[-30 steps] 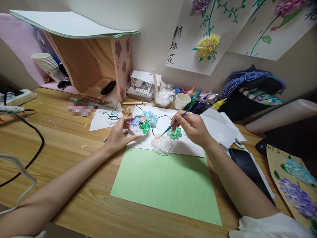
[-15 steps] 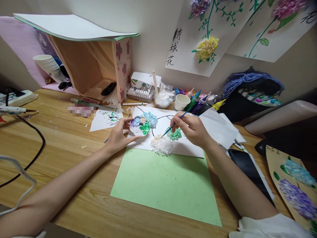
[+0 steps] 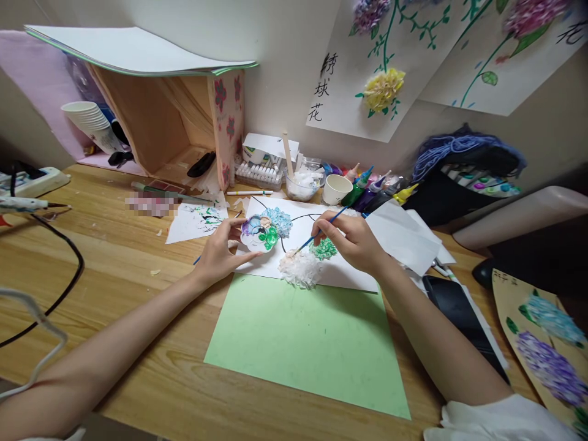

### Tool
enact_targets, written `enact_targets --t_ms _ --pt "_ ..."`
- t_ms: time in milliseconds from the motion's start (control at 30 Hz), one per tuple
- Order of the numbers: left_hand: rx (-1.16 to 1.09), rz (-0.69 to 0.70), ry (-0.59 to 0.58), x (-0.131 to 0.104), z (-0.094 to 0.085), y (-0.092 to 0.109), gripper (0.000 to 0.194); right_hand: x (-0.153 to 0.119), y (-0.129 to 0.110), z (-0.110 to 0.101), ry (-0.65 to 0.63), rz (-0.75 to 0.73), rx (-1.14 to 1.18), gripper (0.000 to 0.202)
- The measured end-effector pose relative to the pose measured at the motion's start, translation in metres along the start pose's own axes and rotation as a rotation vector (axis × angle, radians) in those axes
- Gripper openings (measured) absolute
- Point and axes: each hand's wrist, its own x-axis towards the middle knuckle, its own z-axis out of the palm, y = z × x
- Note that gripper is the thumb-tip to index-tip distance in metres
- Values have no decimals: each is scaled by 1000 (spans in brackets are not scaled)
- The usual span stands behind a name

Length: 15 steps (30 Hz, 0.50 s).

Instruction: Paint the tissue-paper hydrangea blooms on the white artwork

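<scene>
The white flower [image 3: 301, 271] lies at the near edge of the paper [image 3: 264, 264], the brush [image 3: 307, 243] tip at its far side. The right hand [image 3: 351, 239], fingers closed, pinches the brush; the left hand [image 3: 219, 254], half open, grips the palette [image 3: 267, 237] to the left.

Under your fingers [image 3: 245, 258] you have a wood-grained table [image 3: 184, 386]; beyond them you face a pale wall [image 3: 285, 37], dimmer far to their right.

Tilted brush [image 3: 307, 242], smeared palette [image 3: 258, 235], white flower [image 3: 301, 270]
</scene>
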Motion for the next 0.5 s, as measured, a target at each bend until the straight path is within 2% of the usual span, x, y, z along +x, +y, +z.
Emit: enact_targets --t_ms 500 --pt "6 1 7 -1 1 0 66 -1 -3 -2 -19 -37 -16 35"
